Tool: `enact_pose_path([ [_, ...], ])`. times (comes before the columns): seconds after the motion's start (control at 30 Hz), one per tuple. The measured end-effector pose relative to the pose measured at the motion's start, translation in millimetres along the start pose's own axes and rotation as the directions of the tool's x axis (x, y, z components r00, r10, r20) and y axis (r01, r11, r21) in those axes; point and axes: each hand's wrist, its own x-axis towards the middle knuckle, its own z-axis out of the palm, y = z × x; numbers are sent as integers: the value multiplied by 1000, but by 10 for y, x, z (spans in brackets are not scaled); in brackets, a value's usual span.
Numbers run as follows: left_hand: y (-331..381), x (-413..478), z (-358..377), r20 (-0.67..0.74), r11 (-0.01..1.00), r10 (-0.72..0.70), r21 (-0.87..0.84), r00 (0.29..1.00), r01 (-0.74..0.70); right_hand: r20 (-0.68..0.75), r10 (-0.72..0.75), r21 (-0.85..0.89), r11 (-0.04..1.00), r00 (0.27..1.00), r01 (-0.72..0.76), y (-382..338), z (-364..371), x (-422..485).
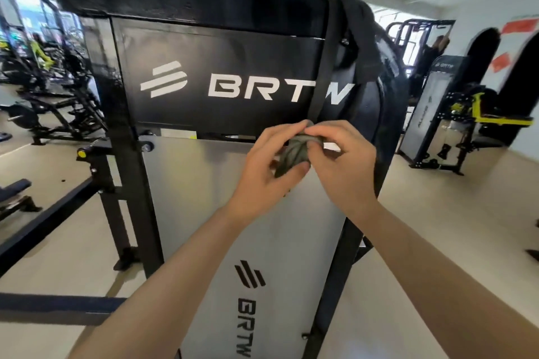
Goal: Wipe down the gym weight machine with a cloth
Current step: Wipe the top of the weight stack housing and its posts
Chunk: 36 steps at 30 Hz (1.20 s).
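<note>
Typical gym floor (437, 227) here, pale and beige, with white walls and a bunch of other machines (437, 125) scattered off to both sides. Right in front is the weight machine (131, 154). It's got a black frame, a black panel (233, 67) up top with the white BRTW logo, and a long grey cover (204, 189) below it with the same logo in black.

The cloth (294, 151) is a small grey rag, all bunched up between the two hands, in front of the spot where the black panel meets the grey cover. I can't tell if it's actually touching the machine. The left hand (268, 172) cups it from below with the thumb pressed into it, and the right hand (344, 163) has its fingers (320, 132) curled over the top, pinching the fabric. So both are grasping the cloth, and it looks like it's being folded or re-bunched, not rubbed on anything.

Progress-wise, honestly hard to call. I don't see wet streaks or a clean/dirty line on either panel, so nothing shows what's been done. My guess is most of it is left: panel, cover, frame. Also, a dark bag (376, 73) hangs off the top right corner with its strap (326, 61) dangling over the logo, and that'll be in the way.
</note>
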Motion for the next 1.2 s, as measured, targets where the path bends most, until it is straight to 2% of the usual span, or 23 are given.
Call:
enact_pose_path([
  [0.1, -72, 1, -266, -131, 999, -39, 3, 991, 40, 140, 76, 192, 976, 987, -103, -114, 195, 68],
  [0.17, -126, 32, -478, -253, 995, -45, 72, 966, 65, 167, 51, 207, 975, 985, -85, -154, 315, 90],
  [0.23, -152, 94, -685, -390, 972, 5, 220, 921, 88, 174, -58, 34, 998, 983, 52, -134, 429, 110],
  [0.33, -173, 224, -881, -540, 915, 85, 375, 837, 149, 252, -127, -265, 944, 959, 195, -43, 550, 132],
  [0.4, -201, 299, -900, -535, 906, 79, 390, 841, 163, 247, -108, -415, 886, 963, 205, -4, 568, 113],
  [0.5, -282, 377, -842, -434, 882, 143, 464, 889, 85, 159, -90, -550, 819, 983, 164, 42, 494, 117],
  [0.67, -306, 481, -533, -188, 818, 263, 564, 946, -115, 75, -102, -575, 809, 992, 126, 155, 332, 290],
  [0.73, -323, 498, -435, -54, 758, 300, 620, 952, -204, 68, -112, -573, 809, 991, 131, 185, 325, 311],
  [0.8, -347, 547, -477, -15, 688, 337, 686, 942, -235, 76, -127, -584, 798, 989, 148, 215, 348, 304],
  [0.9, -346, 637, -728, -151, 626, 375, 769, 914, -130, 76, -128, -601, 786, 989, 148, 257, 386, 297],
  [1.03, -397, 697, -1253, -428, 679, 310, 725, 849, 117, 13, -89, -597, 799, 996, 79, 221, 491, 333],
  [1.2, -495, 712, -1662, -484, 711, 262, 682, 835, 173, -46, -67, -587, 809, 997, 28, 141, 691, 338],
])
